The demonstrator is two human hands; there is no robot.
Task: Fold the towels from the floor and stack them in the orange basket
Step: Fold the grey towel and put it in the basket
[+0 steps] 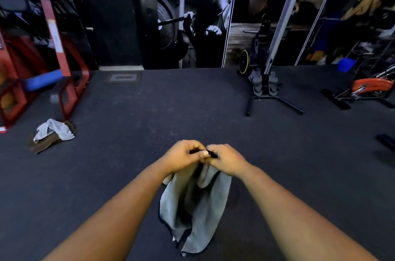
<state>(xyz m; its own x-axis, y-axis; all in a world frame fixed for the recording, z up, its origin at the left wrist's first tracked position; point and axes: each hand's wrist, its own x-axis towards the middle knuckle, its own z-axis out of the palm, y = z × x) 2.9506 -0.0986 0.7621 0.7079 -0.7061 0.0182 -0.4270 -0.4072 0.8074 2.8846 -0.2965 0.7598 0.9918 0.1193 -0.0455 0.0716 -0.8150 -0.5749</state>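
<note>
A grey towel with a dark edge hangs in front of me, held up off the dark floor. My left hand and my right hand meet side by side and pinch its top edge together. On the floor at the left lies a crumpled pile: a light grey towel on top of a brown towel. No orange basket is in view.
A red metal rack with a blue roller stands at the left. A rowing machine base with black floor bars is ahead right. An orange exercise machine is far right. A wall mural closes the back.
</note>
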